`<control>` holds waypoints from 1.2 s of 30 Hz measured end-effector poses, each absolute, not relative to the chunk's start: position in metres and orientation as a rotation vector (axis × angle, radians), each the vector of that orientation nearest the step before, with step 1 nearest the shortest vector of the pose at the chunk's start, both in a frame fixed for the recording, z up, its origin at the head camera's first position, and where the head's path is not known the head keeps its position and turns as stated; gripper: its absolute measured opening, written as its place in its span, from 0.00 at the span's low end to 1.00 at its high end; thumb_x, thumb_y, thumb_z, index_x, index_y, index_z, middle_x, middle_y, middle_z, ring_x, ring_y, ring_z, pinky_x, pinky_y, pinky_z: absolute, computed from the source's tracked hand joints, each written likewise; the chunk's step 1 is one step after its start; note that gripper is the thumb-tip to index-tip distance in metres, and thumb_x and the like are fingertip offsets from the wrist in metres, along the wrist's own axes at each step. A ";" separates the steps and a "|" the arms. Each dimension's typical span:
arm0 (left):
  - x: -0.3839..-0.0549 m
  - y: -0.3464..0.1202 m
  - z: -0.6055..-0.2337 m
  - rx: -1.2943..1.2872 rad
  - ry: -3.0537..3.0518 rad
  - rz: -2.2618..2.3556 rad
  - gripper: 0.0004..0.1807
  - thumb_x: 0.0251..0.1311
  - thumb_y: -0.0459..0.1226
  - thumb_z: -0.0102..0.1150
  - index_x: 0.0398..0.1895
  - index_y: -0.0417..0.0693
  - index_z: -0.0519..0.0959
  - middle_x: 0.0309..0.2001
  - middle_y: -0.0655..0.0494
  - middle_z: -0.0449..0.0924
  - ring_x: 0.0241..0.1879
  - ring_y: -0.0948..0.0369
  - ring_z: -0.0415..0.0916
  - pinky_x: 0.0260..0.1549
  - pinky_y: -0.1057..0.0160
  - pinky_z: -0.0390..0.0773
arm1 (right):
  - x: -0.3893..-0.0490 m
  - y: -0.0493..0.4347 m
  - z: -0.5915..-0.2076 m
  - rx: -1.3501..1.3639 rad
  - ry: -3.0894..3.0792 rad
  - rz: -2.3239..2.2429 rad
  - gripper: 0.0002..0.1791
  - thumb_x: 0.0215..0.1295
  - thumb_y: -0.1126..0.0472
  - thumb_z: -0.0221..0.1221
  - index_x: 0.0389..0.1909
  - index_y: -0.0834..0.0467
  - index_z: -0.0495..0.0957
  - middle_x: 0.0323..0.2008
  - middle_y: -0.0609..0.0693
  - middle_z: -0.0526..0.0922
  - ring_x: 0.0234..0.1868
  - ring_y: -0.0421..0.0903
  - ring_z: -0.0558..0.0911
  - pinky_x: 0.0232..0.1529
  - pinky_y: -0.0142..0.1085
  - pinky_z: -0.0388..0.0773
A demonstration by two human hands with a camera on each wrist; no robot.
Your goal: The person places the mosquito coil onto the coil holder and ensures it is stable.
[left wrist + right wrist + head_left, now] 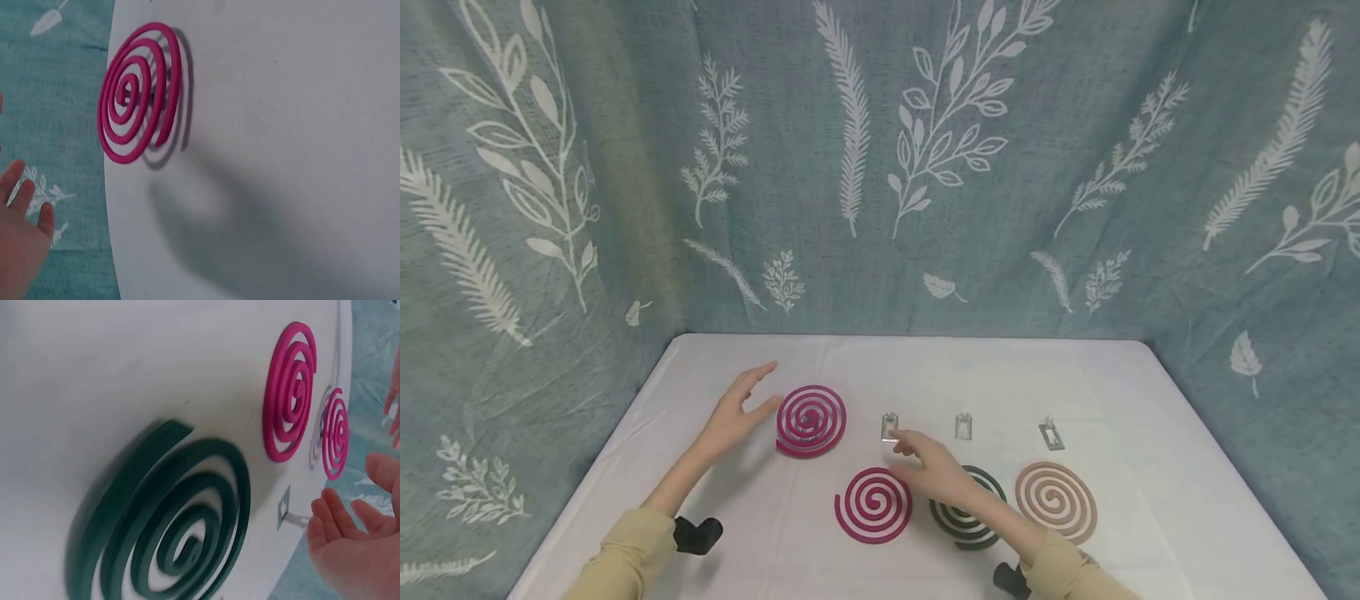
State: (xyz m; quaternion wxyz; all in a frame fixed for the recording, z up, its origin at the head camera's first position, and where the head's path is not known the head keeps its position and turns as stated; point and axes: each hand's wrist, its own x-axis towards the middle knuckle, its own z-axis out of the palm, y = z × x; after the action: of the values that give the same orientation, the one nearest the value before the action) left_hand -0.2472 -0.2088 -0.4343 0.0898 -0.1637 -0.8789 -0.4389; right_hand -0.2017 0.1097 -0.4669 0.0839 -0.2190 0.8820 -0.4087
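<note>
Near the back left of the table, a pink mosquito coil [811,417] sits raised, its shadow beneath it in the left wrist view. My left hand [730,423] hovers just left of it, fingers extended and thumb spread, holding nothing. Over the middle, my right hand [934,473] has loosely bent fingers with nothing visible between them. Its fingertips are close to a small metal coil stand [890,417]; contact cannot be told. Below that hand lie a second pink coil [876,501] and a dark green coil [977,547], partly covered by the right forearm.
Two more metal stands, one upright to view [964,417] and one turned askew [1052,445], stand to the right in the back row. A brown coil [1054,498] lies front right. Patterned blue-green curtain [880,283] surrounds the white table [1195,517]. Black devices [698,536] are at both wrists.
</note>
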 end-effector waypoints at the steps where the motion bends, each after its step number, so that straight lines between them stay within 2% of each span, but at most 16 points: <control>1: -0.246 -0.207 -0.433 -0.501 -2.619 -1.314 0.30 0.62 0.34 0.57 0.67 0.35 0.62 0.65 0.35 0.63 0.66 0.39 0.57 0.61 0.33 0.58 | -0.200 0.113 -0.466 -0.659 2.640 -1.206 0.27 0.66 0.57 0.55 0.65 0.62 0.65 0.52 0.58 0.79 0.56 0.56 0.76 0.55 0.52 0.74; 6: -0.243 -0.199 -0.426 -0.579 -2.665 -1.307 0.32 0.61 0.37 0.60 0.67 0.40 0.63 0.66 0.38 0.63 0.67 0.41 0.57 0.62 0.34 0.57 | -0.192 0.128 -0.460 -0.698 2.660 -1.140 0.28 0.66 0.57 0.56 0.65 0.63 0.64 0.53 0.58 0.78 0.56 0.56 0.76 0.55 0.52 0.74; 11: -0.240 -0.192 -0.425 -0.706 -2.688 -1.236 0.32 0.57 0.36 0.63 0.65 0.38 0.66 0.64 0.38 0.66 0.66 0.40 0.59 0.60 0.33 0.60 | -0.184 0.141 -0.457 -0.725 2.661 -1.028 0.29 0.66 0.56 0.57 0.65 0.63 0.64 0.54 0.56 0.78 0.57 0.55 0.76 0.54 0.51 0.76; 22: -0.237 -0.172 -0.422 -0.893 -2.758 -1.162 0.34 0.52 0.39 0.67 0.63 0.42 0.69 0.61 0.41 0.71 0.62 0.42 0.66 0.55 0.40 0.72 | -0.177 0.166 -0.455 -0.748 2.627 -0.919 0.31 0.63 0.56 0.59 0.65 0.65 0.64 0.57 0.60 0.76 0.59 0.57 0.75 0.58 0.54 0.72; 30: -0.234 -0.158 -0.426 -1.119 -2.897 -0.992 0.36 0.51 0.44 0.69 0.64 0.45 0.69 0.61 0.49 0.73 0.63 0.49 0.67 0.59 0.45 0.70 | -0.176 0.163 -0.457 -0.742 2.607 -0.888 0.31 0.63 0.55 0.59 0.63 0.65 0.66 0.56 0.58 0.78 0.60 0.56 0.75 0.60 0.53 0.70; 36: -0.228 -0.147 -0.435 -1.285 -3.007 -0.905 0.39 0.48 0.46 0.71 0.64 0.45 0.69 0.62 0.50 0.72 0.64 0.49 0.66 0.61 0.47 0.68 | -0.177 0.157 -0.461 -0.810 2.634 -0.817 0.30 0.62 0.56 0.61 0.62 0.65 0.67 0.55 0.56 0.79 0.59 0.54 0.75 0.60 0.50 0.72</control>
State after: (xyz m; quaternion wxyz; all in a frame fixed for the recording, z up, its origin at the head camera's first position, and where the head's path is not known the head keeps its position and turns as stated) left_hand -0.2282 -0.1471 -0.4354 -0.1256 -0.3757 -0.8793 -0.2645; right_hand -0.1768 0.1573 -0.4606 0.1332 -0.2793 0.9083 -0.2816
